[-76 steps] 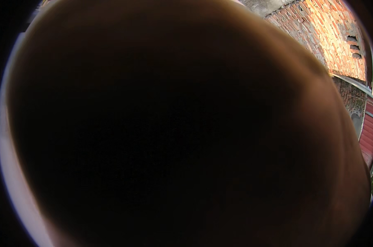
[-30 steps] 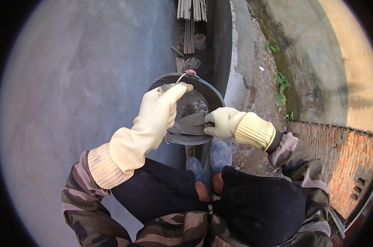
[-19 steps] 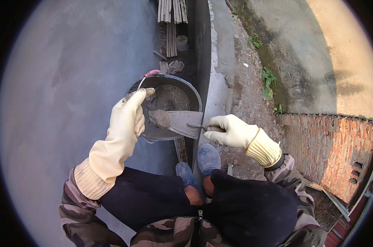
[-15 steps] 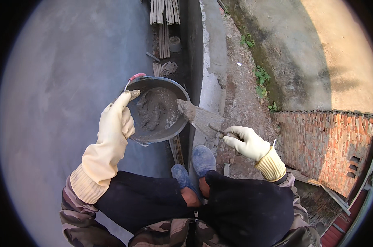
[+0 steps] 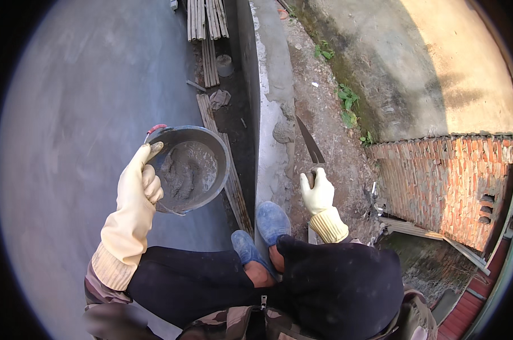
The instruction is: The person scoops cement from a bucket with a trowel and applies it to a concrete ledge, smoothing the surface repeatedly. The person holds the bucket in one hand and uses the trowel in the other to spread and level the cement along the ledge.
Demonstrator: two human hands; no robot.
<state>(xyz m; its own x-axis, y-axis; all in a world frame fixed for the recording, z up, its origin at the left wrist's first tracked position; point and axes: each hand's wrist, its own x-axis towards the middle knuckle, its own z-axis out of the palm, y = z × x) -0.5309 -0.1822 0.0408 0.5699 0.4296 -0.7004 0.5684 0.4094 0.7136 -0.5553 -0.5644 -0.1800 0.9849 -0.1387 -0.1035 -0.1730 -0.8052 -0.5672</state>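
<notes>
My left hand (image 5: 133,190), in a cream glove, is closed on a dark bucket (image 5: 216,148) at its left side, by the red-gripped wire handle. Grey wet mortar (image 5: 184,170) lies inside it. My gloved right hand (image 5: 319,195) grips a trowel (image 5: 310,141) whose blade is turned on edge and points forward, just right of the wall top. A fresh lump of mortar (image 5: 283,131) sits on the right side of that narrow wall top (image 5: 274,170). The trowel's handle is mostly hidden by my fingers.
My blue shoes (image 5: 272,221) stand on and beside the narrow wall. Bamboo poles and planks (image 5: 210,62) lie in the gap to its left, near a small pail (image 5: 225,65). Rubble ground (image 5: 347,164) and a brick wall (image 5: 426,181) are at the right, lower down.
The trowel has swung from the bucket's rim to the right of the wall top, its mortar now off the blade and a lump on the wall. The bucket has shifted left and nearer.
</notes>
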